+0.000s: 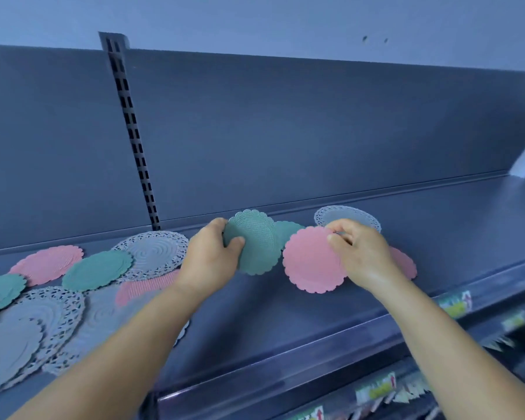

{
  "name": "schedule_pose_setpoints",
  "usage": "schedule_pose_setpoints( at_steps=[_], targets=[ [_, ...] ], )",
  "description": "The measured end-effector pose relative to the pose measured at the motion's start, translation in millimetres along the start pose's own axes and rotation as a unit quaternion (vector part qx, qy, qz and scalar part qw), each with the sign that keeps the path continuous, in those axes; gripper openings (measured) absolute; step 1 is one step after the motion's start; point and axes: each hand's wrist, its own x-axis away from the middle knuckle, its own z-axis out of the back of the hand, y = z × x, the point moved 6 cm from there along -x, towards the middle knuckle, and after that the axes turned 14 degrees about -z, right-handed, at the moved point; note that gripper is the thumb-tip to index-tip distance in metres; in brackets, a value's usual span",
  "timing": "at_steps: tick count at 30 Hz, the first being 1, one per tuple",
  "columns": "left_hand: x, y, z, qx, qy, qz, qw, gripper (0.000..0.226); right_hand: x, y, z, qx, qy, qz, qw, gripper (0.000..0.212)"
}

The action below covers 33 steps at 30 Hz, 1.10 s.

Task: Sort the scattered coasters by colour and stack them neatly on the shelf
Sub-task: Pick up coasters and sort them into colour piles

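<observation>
My left hand grips a green scalloped coaster, held tilted above the grey shelf. A second green coaster lies partly hidden behind it. My right hand pinches the edge of a pink coaster, lifted at the shelf's middle. Another pink coaster peeks out from under my right hand. A grey lace coaster lies flat behind that hand, near the back wall.
Several coasters lie scattered on the shelf's left part: pink, green, grey lace and a striped pink one. A slotted upright runs up the back panel. Price tags line the shelf's front rail.
</observation>
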Motion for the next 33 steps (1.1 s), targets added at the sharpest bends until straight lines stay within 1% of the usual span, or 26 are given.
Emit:
schedule_pose_setpoints(
  at_steps=[2,5,9,11,13,16,17,19,21,24,26,27,29,30,33],
  targets=[
    [-9,11,-24,0.008,-0.010,0.003,1.000,0.006,-18,23,24,-0.007,0.022,-0.031,0.999,0.019],
    [-20,25,-55,0.024,-0.019,0.014,0.999,0.006,-42,54,51,-0.028,0.030,-0.069,0.997,0.020],
    [-31,37,-85,0.021,-0.021,0.030,0.999,0.007,-69,84,70,0.050,0.049,-0.058,0.996,0.022],
    [-35,41,-95,0.019,-0.020,0.036,0.999,0.005,-78,94,71,0.069,0.034,-0.061,0.995,0.023],
    [-37,43,-101,0.013,-0.020,0.042,0.999,0.001,-86,102,68,0.112,0.018,-0.063,0.992,0.022],
    [-38,42,-106,0.010,-0.014,0.051,0.999,0.003,-92,110,64,0.189,-0.004,-0.064,0.980,0.018],
    [-39,42,-107,0.007,-0.014,0.054,0.998,0.004,-93,111,64,0.202,-0.007,-0.066,0.977,0.019],
    [-39,41,-109,-0.005,-0.016,0.059,0.998,0.006,-95,107,63,0.216,-0.008,-0.057,0.975,0.031],
    [-39,38,-109,-0.011,-0.013,0.068,0.998,0.005,-95,91,56,0.200,-0.026,-0.022,0.979,0.037],
    [-40,32,-108,-0.002,-0.005,0.084,0.996,0.003,-88,58,31,0.142,-0.111,0.024,0.983,0.042],
    [-43,29,-108,0.007,-0.002,0.092,0.996,0.004,-86,40,9,0.103,-0.173,0.019,0.979,0.047],
    [-45,29,-108,0.008,-0.001,0.093,0.996,0.006,-87,33,-1,0.088,-0.190,0.016,0.978,0.049],
    [-50,28,-106,0.008,0.008,0.092,0.996,0.004,-96,22,-18,0.083,-0.189,0.018,0.978,0.048],
    [-54,28,-103,-0.004,0.015,0.087,0.996,0.006,-101,17,-24,0.085,-0.180,0.021,0.980,0.046],
    [-64,25,-94,-0.074,0.031,0.075,0.994,0.031,-113,6,-39,0.086,-0.158,0.025,0.983,0.039]
  ],
)
